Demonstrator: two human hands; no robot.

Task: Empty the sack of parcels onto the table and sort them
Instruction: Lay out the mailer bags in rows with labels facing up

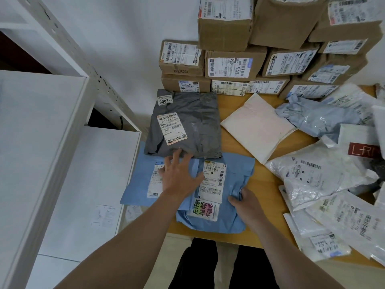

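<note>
Wooden table [267, 195] by a white wall, parcels already out, soft mailers being sorted; no sack in view.
Risk: lower blue mailer [136, 184] seemed to overhang the table's L edge, so a sideways shove could drop it toward the shelf unit [41, 122]. R hand [248, 203] pinched the R edge of the upper blue mailer [238, 170], nearest the body; L hand [179, 176] lay flat, fingers spread wide, across both blue ones, tips touching the grey mailer [193, 126] just beyond. Further back: cream mailer [256, 126], then stacked cartons [227, 34] at the wall.
</note>
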